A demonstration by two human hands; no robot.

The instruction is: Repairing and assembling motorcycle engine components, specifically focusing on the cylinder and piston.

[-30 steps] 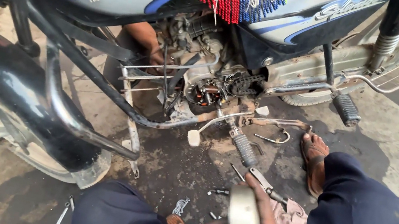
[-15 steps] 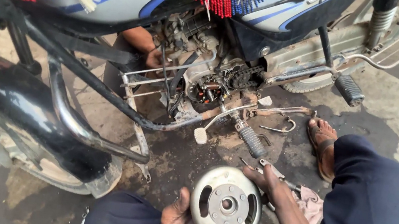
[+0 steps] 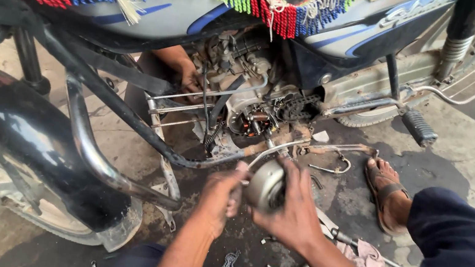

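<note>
Both hands, left (image 3: 219, 194) and right (image 3: 294, 213), stay clamped on the round rotor (image 3: 264, 185), which has come up from over the floor to just below the open engine (image 3: 258, 118), seemingly ready for fitting.

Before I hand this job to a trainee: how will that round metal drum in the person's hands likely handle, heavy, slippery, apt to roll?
The round metal drum looks like solid metal, so probably heavy for its size; both the left hand and right hand grip it. The ground is dark with oil, so it may be slippery. Set on its rim, it would likely roll.
</note>
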